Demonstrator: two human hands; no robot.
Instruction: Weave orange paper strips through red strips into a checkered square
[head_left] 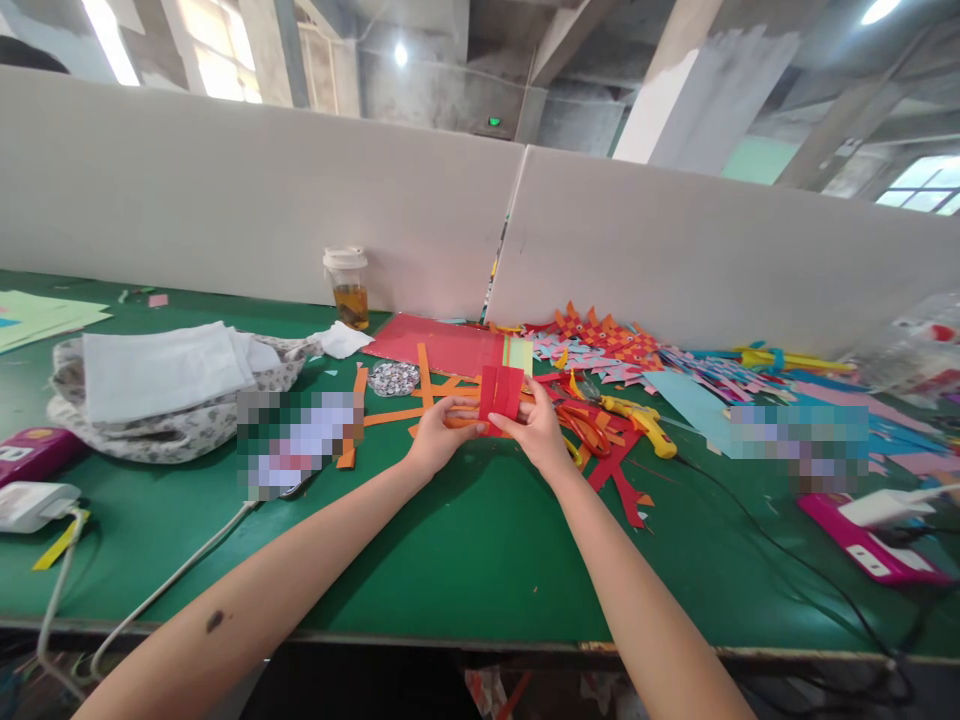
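You hold a small piece of red paper (510, 388) up in the middle of the frame, over the green table (480, 560). Your right hand (541, 428) grips it on its right side, with the thumb across the front and the other fingers curled round the edge. Your left hand (444, 435) pinches it at the lower left corner; some of its fingertips are hidden, so you can't tell just how they sit. A thin line runs across the paper.

Orange strips (425, 380) lie just left of the paper and behind your left hand. A big red sheet (435, 345) lies farther back, near the gray wall (262, 190). Just right of your right hand are scissors (589, 432) and red scraps (619, 465), with a yellow glue gun (652, 424) beside them. Behind those sits a pile of orange and red woven paper (604, 337). A cup (350, 295) of brown drink stands upright, left of the red sheet.
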